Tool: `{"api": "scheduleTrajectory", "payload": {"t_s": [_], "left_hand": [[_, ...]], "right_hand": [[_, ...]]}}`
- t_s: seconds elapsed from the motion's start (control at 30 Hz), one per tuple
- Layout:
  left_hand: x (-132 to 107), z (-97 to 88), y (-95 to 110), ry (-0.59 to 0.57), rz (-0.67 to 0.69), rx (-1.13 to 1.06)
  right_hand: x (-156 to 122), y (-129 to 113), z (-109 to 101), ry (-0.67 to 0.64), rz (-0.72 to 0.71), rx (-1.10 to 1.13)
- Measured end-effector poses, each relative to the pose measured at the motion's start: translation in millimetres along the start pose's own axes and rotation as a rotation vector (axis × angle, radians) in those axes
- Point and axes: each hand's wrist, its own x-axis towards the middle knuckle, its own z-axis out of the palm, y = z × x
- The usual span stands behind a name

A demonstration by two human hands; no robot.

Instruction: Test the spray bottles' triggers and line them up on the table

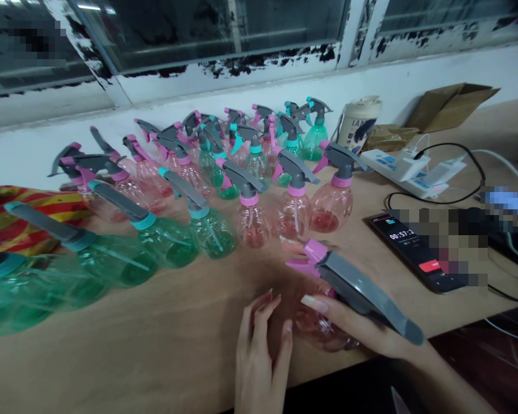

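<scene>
Near the table's front edge, my right hand (354, 322) is wrapped around a pink spray bottle (313, 322) with a grey and pink trigger head. The thumb lies across its neck, and the far fingers are mostly hidden behind the trigger. Just left of that bottle, my left hand (263, 351) holds nothing, its fingers apart and slightly curled. Beyond my hands stand pink spray bottles (293, 213) in a short row. Green spray bottles (216, 233) extend from there toward the left edge, several with grey and teal heads.
More pink and green bottles (254, 164) crowd along the wall. A white cup (360, 121), a cardboard box (451, 106) and a power strip (414, 178) with cables stand at the back right. A phone (408, 247) showing a timer lies right. Striped red-yellow fabric (34, 218) lies left.
</scene>
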Motion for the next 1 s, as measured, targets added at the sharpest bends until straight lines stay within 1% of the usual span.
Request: {"api": "scheduleTrajectory", "payload": {"t_s": [0.2, 0.33, 0.43, 0.57, 0.73, 0.87, 1.0], "left_hand": [[-0.5, 0.2, -0.8, 0.007, 0.014, 0.009], [-0.4, -0.5, -1.0, -0.003, 0.002, 0.011], [0.4, -2.5, -2.3, -0.042, 0.006, 0.022], [1.4, -5.2, -5.0, -0.096, 0.012, 0.060], [0.5, -5.6, -6.6, -0.091, 0.036, 0.076], [0.8, -4.6, -5.6, -0.076, 0.045, 0.065], [1.7, -3.7, -5.5, -0.079, 0.043, 0.066]], "right_hand": [[0.3, -0.4, 0.1, -0.017, 0.016, -0.003], [-1.4, -1.9, -1.9, -0.053, 0.084, 0.035], [-2.5, -3.1, -2.1, -0.061, 0.132, 0.061], [-2.4, -4.8, -0.8, -0.035, 0.157, 0.101], [0.2, -6.5, -1.5, -0.033, 0.111, 0.091], [1.1, -2.8, -2.4, -0.061, 0.082, 0.060], [-0.1, 0.1, -1.1, -0.048, 0.053, 0.009]]}}
